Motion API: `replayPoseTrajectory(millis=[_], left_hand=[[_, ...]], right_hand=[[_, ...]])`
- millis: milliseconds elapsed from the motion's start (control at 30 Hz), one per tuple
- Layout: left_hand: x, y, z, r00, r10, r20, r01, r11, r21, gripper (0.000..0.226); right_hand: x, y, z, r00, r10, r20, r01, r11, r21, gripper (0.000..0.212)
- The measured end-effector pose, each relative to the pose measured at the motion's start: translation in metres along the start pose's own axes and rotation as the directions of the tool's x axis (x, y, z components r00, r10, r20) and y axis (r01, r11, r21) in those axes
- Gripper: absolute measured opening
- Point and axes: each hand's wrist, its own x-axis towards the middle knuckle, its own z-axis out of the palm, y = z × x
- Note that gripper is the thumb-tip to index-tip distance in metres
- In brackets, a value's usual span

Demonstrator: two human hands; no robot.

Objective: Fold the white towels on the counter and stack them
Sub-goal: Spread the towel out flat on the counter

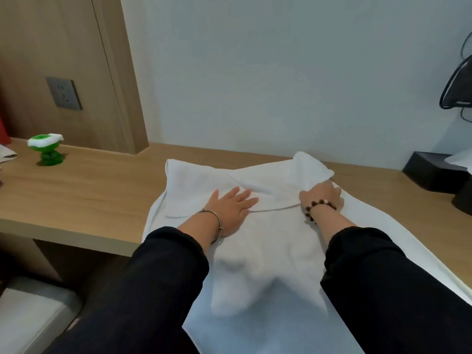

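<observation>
Towel (265, 246): under both hands, long axis toward the person. Left hand (232, 208) flat, pressing it; right hand (323, 198) grips raised far corner.

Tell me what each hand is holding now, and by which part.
The right hand grips the white towel by a raised fold near its far right corner. The left hand holds nothing; it rests flat on the towel.

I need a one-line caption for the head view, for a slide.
Left hand rests flat on a white towel on the counter; right hand grips a raised fold.
</observation>
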Motion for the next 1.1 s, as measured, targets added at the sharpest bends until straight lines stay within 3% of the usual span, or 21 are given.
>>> replayPoseTrajectory(millis=[100,200,233,300,333,400,467,533,600,667,767,833,900,967,1033,1067,1100], left_hand=[[0.019,0.002,-0.005,0.996,-0.085,-0.011,0.086,0.991,0.102,0.048],[0.026,0.005,-0.009,0.988,-0.152,-0.014,0.152,0.979,0.135,0.049],[0.025,0.005,-0.011,0.987,-0.163,-0.001,0.162,0.983,0.089,0.048],[0.02,0.001,-0.014,0.987,-0.162,-0.012,0.162,0.986,0.025,0.044],[0.016,-0.003,-0.015,0.984,-0.174,-0.044,0.176,0.984,0.037,0.041],[0.004,-0.017,-0.02,0.955,-0.281,-0.092,0.289,0.952,0.097,0.036],[-0.01,-0.035,-0.027,0.917,-0.386,-0.103,0.399,0.9,0.175,0.032],[-0.025,-0.049,-0.033,0.911,-0.371,-0.181,0.408,0.874,0.262,0.028],[-0.038,-0.055,-0.037,0.93,-0.237,-0.281,0.333,0.866,0.373,0.025],[-0.053,-0.05,-0.034,0.955,-0.067,-0.287,0.192,0.882,0.431,0.015],[-0.073,-0.048,-0.024,0.973,0.006,-0.233,0.038,0.982,0.184,0.019],[-0.078,-0.056,-0.028,0.983,-0.083,-0.166,0.07,0.994,-0.08,0.024],[-0.078,-0.067,-0.03,0.955,-0.246,-0.167,0.143,0.871,-0.47,0.032],[-0.077,-0.081,-0.032,0.82,-0.519,-0.243,0.192,0.649,-0.736,0.036],[-0.073,-0.103,-0.03,0.6,-0.746,-0.288,0.262,0.523,-0.811,0.027],[-0.07,-0.113,-0.03,0.524,-0.813,-0.256,0.281,0.449,-0.848,0.021],[-0.066,-0.12,-0.03,0.492,-0.851,-0.184,0.259,0.345,-0.902,0.017]], right_hand=[[-0.001,0.01,-0.003,0.996,0.079,-0.052,-0.077,0.997,0.027,0.04],[-0.01,0.008,-0.009,0.99,0.112,-0.085,-0.106,0.992,0.07,0.059],[-0.015,0.004,-0.01,0.989,0.07,-0.131,-0.06,0.995,0.076,0.066],[-0.026,-0.004,-0.008,0.974,-0.157,-0.161,0.165,0.986,0.039,0.074],[-0.033,-0.008,-0.004,0.945,-0.316,-0.086,0.317,0.949,-0.004,0.073],[-0.047,-0.012,0.008,0.815,-0.538,0.216,0.564,0.821,-0.085,0.062],[-0.054,-0.009,0.018,0.722,-0.534,0.441,0.64,0.757,-0.132,0.057],[-0.056,-0.008,0.021,0.743,-0.499,0.447,0.612,0.776,-0.151,0.056],[-0.06,-0.01,0.022,0.781,-0.459,0.423,0.567,0.806,-0.172,0.056],[-0.063,-0.015,0.022,0.804,-0.402,0.438,0.526,0.825,-0.209,0.057],[-0.063,-0.033,0.018,0.804,-0.405,0.435,0.554,0.776,-0.302,0.062],[-0.064,-0.049,0.018,0.719,-0.561,0.41,0.671,0.715,-0.197,0.066],[-0.07,-0.06,0.023,0.591,-0.701,0.398,0.769,0.639,-0.017,0.068],[-0.073,-0.061,0.033,0.525,-0.736,0.427,0.798,0.6,0.054,0.062],[-0.071,-0.058,0.04,0.525,-0.728,0.441,0.793,0.607,0.058,0.057],[-0.07,-0.056,0.043,0.528,-0.727,0.439,0.792,0.608,0.054,0.057],[-0.069,-0.056,0.044,0.528,-0.728,0.437,0.795,0.605,0.048,0.056]])
